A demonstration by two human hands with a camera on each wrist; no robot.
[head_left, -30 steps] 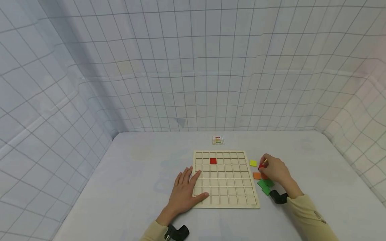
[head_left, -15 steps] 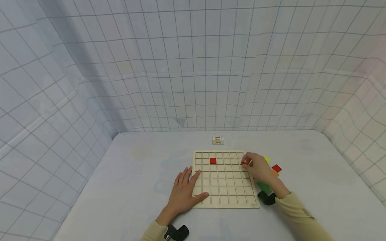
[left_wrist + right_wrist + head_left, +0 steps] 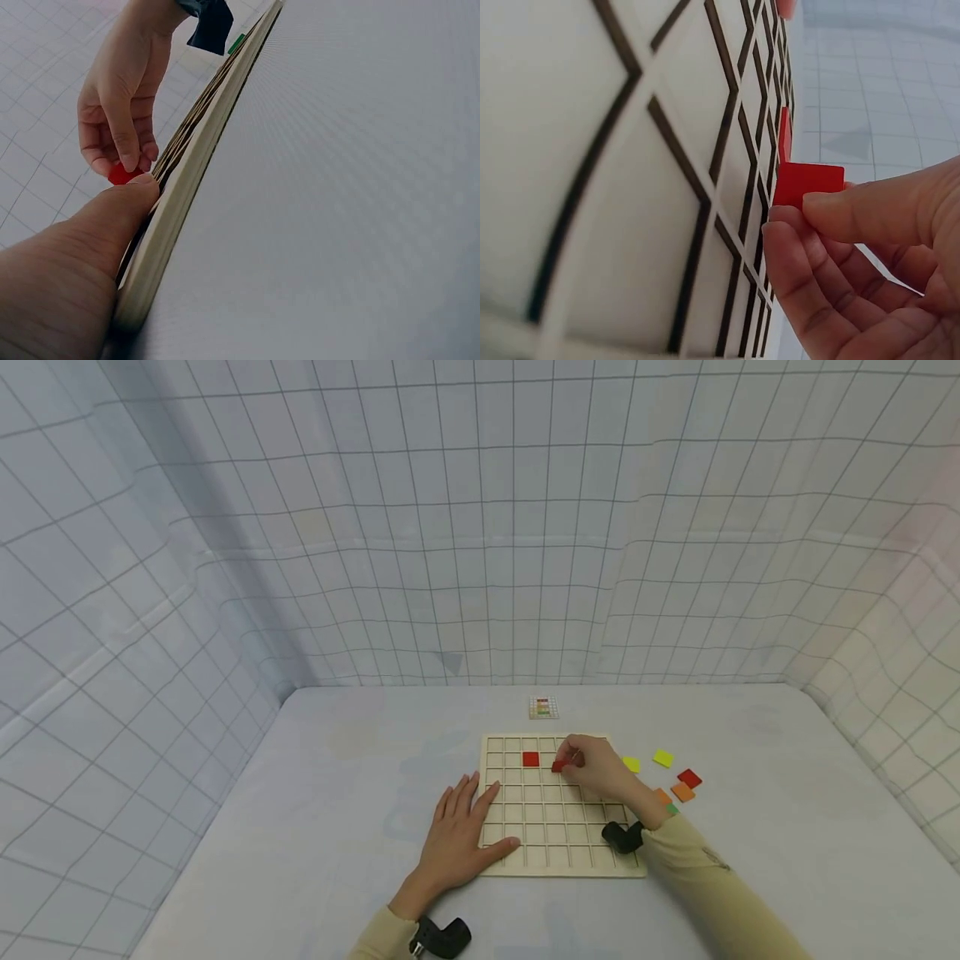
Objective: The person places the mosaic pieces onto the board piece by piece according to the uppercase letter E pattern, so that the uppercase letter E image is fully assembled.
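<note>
A pale grid board point(image 3: 551, 814) with raised dividers lies on the table. One red square tile point(image 3: 531, 759) sits in a cell of an upper row. Between thumb and fingers, my right hand point(image 3: 600, 768) pinches a second red square tile point(image 3: 810, 182), tilted over the same row, a little right of the first. In the right wrist view that held tile is close to the board's surface; whether it touches cannot be told. My left hand point(image 3: 457, 843) rests with spread fingers on the board's left edge, its thumb over the lower-left cells.
Right of the board lie yellow tiles point(image 3: 663, 758), a red tile point(image 3: 690, 778), orange tiles point(image 3: 683, 792) and a green tile point(image 3: 672, 808) partly hidden by the right arm. A small card with a coloured grid pattern point(image 3: 543, 707) lies beyond the board. White grid-lined sheeting surrounds the table.
My right hand has picked a red tile from the loose tiles and carried it left over the board. Several loose tiles have shifted or spread out. The left hand has stayed put.
</note>
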